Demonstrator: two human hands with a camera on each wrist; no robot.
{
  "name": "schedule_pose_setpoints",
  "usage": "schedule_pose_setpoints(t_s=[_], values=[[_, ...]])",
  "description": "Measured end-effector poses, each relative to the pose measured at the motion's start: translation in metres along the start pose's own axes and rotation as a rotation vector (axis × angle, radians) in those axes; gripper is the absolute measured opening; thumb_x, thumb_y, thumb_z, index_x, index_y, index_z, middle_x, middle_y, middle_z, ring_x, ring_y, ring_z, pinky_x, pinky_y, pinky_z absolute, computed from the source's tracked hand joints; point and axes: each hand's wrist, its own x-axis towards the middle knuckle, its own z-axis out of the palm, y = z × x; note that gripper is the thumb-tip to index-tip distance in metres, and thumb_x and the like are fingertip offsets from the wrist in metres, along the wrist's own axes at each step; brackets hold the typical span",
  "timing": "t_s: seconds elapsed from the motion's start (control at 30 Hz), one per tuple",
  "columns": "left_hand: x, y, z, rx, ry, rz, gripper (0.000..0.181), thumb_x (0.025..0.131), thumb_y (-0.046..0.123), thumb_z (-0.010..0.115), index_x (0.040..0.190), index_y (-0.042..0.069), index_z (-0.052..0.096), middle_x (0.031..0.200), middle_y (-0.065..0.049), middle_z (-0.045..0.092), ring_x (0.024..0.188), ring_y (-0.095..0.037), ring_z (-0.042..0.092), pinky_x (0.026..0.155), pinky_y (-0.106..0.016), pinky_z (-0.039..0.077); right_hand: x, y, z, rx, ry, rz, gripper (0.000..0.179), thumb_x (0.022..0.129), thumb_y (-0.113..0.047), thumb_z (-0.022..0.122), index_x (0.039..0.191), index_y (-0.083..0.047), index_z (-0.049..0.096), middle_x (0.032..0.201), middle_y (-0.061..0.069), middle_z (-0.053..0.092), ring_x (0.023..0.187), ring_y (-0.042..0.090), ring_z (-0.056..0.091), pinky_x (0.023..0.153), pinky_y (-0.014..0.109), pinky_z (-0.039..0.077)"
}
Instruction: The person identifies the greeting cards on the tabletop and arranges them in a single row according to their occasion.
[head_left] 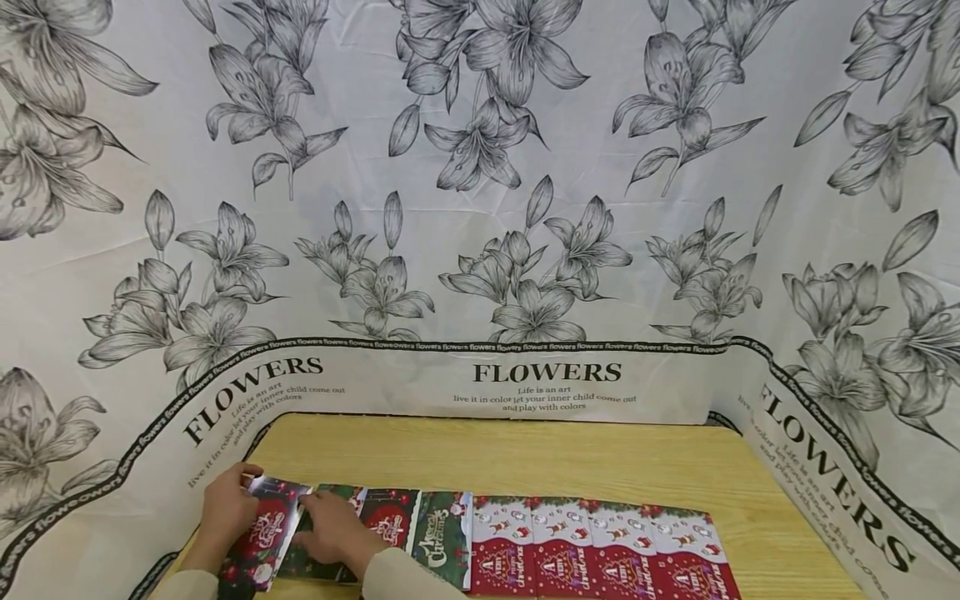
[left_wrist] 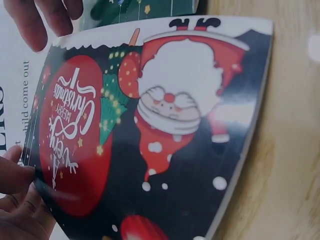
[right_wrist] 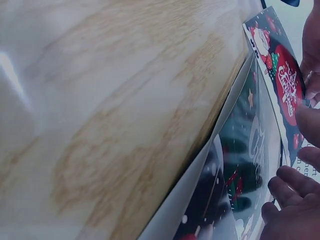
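Note:
A dark Christmas card [head_left: 266, 529] with a red oval and a Santa stands tilted at the left end of a row of cards. My left hand [head_left: 225, 508] pinches it by its left side; in the left wrist view the card [left_wrist: 170, 110] bows slightly, the thumb and fingers at its edge. My right hand [head_left: 333, 525] is at the card's other side, fingers loosely bent near its upper right corner; contact is hard to tell. Beneath the right hand lies a green card [right_wrist: 257, 145], partly covered. To its right come another dark card [head_left: 392, 515] and a green Merry Christmas card [head_left: 444, 542].
Several red-and-white Christmas cards [head_left: 502, 554] continue the row rightward, edges touching or overlapping. They lie on a light wood-grain table [head_left: 525, 454]. A white curtain [head_left: 555, 383] with flower prints and lettering encloses the back and both sides.

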Motion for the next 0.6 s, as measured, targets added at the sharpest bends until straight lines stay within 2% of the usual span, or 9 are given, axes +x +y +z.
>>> schedule_pose_setpoints(t_s=[0.1, 0.2, 0.27, 0.33, 0.5, 0.6], values=[[-0.001, 0.001, 0.0, -0.01, 0.001, -0.015, 0.045, 0.08, -0.013, 0.056, 0.125, -0.012, 0.056, 0.107, -0.031, 0.056, 0.096, -0.043, 0.054, 0.081, -0.054, 0.047, 0.001, 0.003, -0.001, 0.131, -0.023, 0.016, 0.052, 0.103, -0.031, 0.068, 0.152, -0.019, 0.056, 0.151, 0.0, 0.055, 0.137, 0.015, 0.053, 0.107, 0.033, 0.048], [-0.001, 0.0, 0.0, -0.013, 0.0, -0.017, 0.044, 0.082, -0.013, 0.054, 0.126, -0.012, 0.056, 0.108, -0.032, 0.056, 0.097, -0.043, 0.054, 0.082, -0.055, 0.046, 0.001, 0.004, -0.002, 0.209, -0.029, 0.037, 0.053, 0.103, -0.028, 0.069, 0.153, -0.021, 0.055, 0.152, 0.0, 0.053, 0.137, 0.015, 0.053, 0.107, 0.033, 0.049], [-0.001, -0.002, -0.001, -0.016, -0.007, -0.018, 0.043, 0.084, -0.013, 0.053, 0.127, -0.013, 0.056, 0.11, -0.033, 0.055, 0.098, -0.044, 0.053, 0.083, -0.056, 0.046, 0.0, 0.002, -0.002, 0.236, -0.007, 0.038, 0.052, 0.102, -0.026, 0.07, 0.152, -0.019, 0.056, 0.148, 0.0, 0.055, 0.132, 0.014, 0.056, 0.103, 0.032, 0.051], [0.0, -0.004, -0.001, -0.021, -0.015, -0.018, 0.043, 0.085, -0.012, 0.052, 0.128, -0.013, 0.056, 0.111, -0.033, 0.055, 0.098, -0.044, 0.053, 0.083, -0.056, 0.047, 0.01, 0.012, 0.011, 0.274, 0.028, 0.013, 0.052, 0.102, -0.027, 0.069, 0.152, -0.02, 0.056, 0.146, -0.002, 0.054, 0.128, 0.013, 0.057, 0.1, 0.031, 0.052], [0.0, -0.006, -0.002, -0.032, -0.025, -0.025, 0.044, 0.085, -0.012, 0.053, 0.129, -0.011, 0.056, 0.112, -0.032, 0.055, 0.098, -0.043, 0.054, 0.081, -0.055, 0.048, 0.009, 0.015, 0.012, 0.365, 0.074, -0.02, 0.052, 0.103, -0.024, 0.069, 0.152, -0.016, 0.056, 0.143, -0.001, 0.052, 0.122, 0.011, 0.058, 0.095, 0.031, 0.053], [-0.001, -0.004, -0.002, -0.042, -0.023, -0.029, 0.042, 0.087, -0.012, 0.052, 0.129, -0.011, 0.056, 0.113, -0.032, 0.054, 0.098, -0.043, 0.054, 0.082, -0.055, 0.048, -0.005, 0.001, -0.004, 0.412, 0.087, 0.018, 0.052, 0.102, -0.021, 0.071, 0.151, -0.013, 0.057, 0.141, -0.002, 0.051, 0.116, 0.009, 0.059, 0.093, 0.029, 0.053]])
